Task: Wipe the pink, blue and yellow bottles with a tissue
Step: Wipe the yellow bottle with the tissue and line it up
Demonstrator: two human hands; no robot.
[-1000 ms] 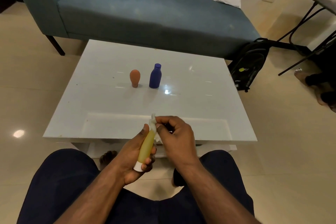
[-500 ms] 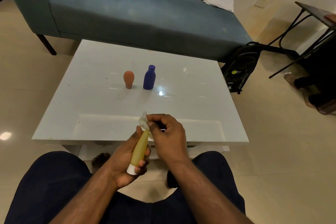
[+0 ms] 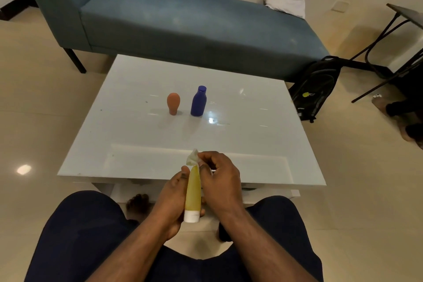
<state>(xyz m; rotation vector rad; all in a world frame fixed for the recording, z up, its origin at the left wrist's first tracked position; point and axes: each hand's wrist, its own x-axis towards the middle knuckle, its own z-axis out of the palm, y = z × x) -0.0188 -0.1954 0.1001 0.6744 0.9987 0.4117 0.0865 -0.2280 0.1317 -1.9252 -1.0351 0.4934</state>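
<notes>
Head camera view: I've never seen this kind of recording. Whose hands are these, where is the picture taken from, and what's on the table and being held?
There is no robot. A seated person wears a camera on the head, looking down at their own hands. The left hand grips a yellow bottle, white cap toward the person. The right hand pinches a crumpled tissue at the bottle's far tip. On the white table stand a pink bottle and a blue bottle, side by side and apart.

tissue (image 3: 192, 157) mostly hidden inside right hand (image 3: 219, 181) grip
</notes>
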